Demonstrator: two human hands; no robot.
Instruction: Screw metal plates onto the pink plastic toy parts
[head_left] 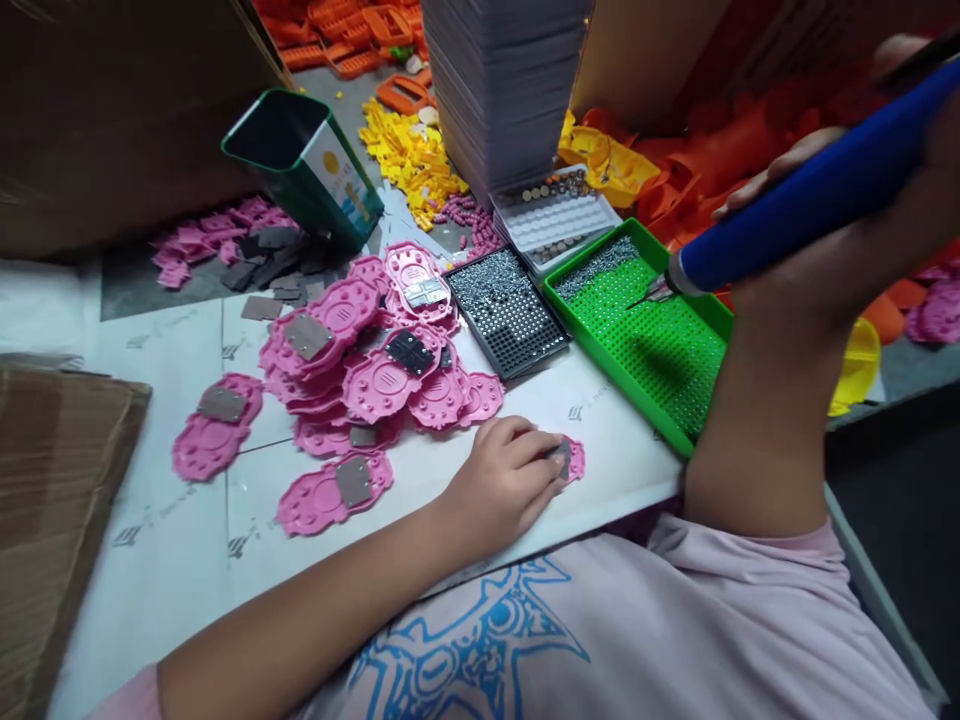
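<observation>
My left hand (pixel 506 485) rests on the white sheet (pixel 600 425), its fingers closed over a small pink piece (pixel 576 459) with a grey plate on it; most of that piece is hidden under my fingers. In my right hand (pixel 832 225), raised at the right, is a blue electric screwdriver (pixel 810 185). The tool's thin tip points down over the green tray (pixel 626 375) of small screws. Left of my left hand lies a heap of pink plastic pieces (pixel 341 310), several bearing grey or dark plates.
A black screw tray (pixel 510 310) adjoins the green one. Behind stand a white tray (pixel 555 220), a tall paper stack (pixel 510 90) and a dark green bin (pixel 300 165). Yellow parts (pixel 412 155) and orange parts (pixel 337 35) lie farther back. Cardboard (pixel 67 510) borders the left.
</observation>
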